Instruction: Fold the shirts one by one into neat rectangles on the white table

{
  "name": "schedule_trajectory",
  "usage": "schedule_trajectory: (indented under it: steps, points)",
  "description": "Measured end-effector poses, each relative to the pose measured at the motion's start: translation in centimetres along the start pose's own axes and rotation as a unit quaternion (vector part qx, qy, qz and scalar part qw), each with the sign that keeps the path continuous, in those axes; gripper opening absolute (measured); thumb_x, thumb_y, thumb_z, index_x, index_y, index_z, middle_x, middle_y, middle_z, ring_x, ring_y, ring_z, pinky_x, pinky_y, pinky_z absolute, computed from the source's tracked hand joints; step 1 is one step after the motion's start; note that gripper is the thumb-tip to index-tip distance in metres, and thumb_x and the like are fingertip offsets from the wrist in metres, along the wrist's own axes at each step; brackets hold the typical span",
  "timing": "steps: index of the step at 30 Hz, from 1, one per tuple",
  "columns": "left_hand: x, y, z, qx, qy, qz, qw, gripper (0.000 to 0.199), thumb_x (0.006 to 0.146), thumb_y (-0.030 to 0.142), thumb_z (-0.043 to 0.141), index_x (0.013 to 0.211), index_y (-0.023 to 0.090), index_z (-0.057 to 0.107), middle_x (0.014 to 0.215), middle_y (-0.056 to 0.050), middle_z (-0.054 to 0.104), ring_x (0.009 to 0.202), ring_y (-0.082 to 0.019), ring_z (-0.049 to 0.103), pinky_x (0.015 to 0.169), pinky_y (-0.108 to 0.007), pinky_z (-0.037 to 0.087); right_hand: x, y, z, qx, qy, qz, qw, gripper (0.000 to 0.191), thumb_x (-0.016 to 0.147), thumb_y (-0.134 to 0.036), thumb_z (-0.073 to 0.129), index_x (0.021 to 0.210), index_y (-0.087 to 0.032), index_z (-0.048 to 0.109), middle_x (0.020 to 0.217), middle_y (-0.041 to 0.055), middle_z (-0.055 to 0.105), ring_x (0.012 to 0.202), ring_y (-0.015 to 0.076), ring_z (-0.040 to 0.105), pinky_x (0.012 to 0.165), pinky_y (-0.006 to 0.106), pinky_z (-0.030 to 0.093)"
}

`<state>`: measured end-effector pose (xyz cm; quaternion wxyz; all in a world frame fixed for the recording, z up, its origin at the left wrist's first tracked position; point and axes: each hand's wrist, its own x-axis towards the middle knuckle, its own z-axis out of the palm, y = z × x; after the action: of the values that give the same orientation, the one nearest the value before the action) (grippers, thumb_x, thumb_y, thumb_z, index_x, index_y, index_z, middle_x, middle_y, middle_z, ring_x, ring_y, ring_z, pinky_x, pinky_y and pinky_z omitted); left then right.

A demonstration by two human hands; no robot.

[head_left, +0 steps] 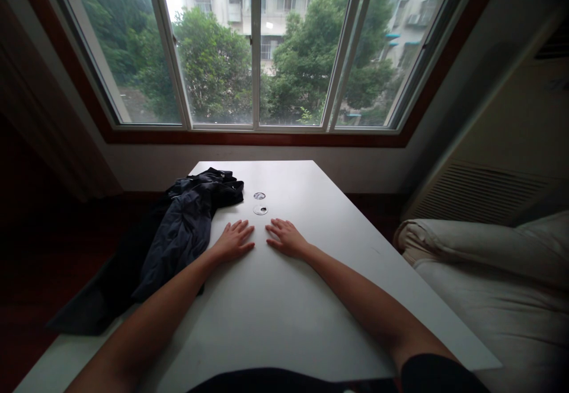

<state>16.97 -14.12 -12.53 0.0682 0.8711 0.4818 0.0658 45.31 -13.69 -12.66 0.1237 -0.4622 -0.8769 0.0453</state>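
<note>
Palm down on the white table [284, 316], my left hand [233, 240] lies with its fingers spread and holds nothing. My right hand [287, 237] rests flat opposite it, fingers apart, with a narrow gap between the two. Just left of my left hand, a crumpled dark garment [184, 227] is heaped along the table's left edge and hangs over it. Beyond my fingertips, a round cable-hole cover [258, 210] with a small dark opening is set in the tabletop. Behind it sits a second round, shiny piece [259, 195].
A wide window [253, 126] with a reddish-brown frame spans the wall past the table. At the right stands a couch with pale covering [489, 280], below a large light-coloured unit with a slatted grille [484, 194]. A curtain [53, 114] hangs at the left.
</note>
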Motion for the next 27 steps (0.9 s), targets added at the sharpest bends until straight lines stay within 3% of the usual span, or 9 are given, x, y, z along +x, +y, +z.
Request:
schedule_trajectory:
  steps: [27]
  points:
    - [0.0,0.11,-0.1,-0.003,0.004,0.002,1.0,0.07,0.102,0.065,0.047,0.162,0.029,0.042,0.172,-0.012,0.028,0.159,-0.037,0.022,0.126,-0.061,0.016,0.05,0.3,0.39,-0.009,0.01,-0.006,1.0,0.062,0.103,-0.061,0.05,0.154,-0.028,0.054,0.165,0.0124,0.042,0.153,0.0333,0.037,0.125,0.055,0.028]
